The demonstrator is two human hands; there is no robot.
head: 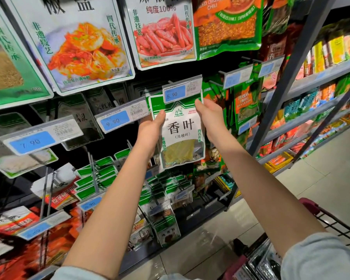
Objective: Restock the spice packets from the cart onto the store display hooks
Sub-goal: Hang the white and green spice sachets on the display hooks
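While left hand [150, 129] and right hand [209, 116] pinch the bay-leaf packet [181, 131], a price tag [182, 90] overlaps its top

Grey shelf upright [281, 81] at right; pale glossy floor tiles [321, 168].

Right of the right hand [207, 112] a grey shelf upright [289, 77] slants across shelves [319, 73] of coloured bags, snacks I think. Left of the left hand [153, 128] hang the 9.90 price tag [114, 120] and 7.90 price tag [31, 141]; the 5.90 price tag [174, 93] sits just above both.
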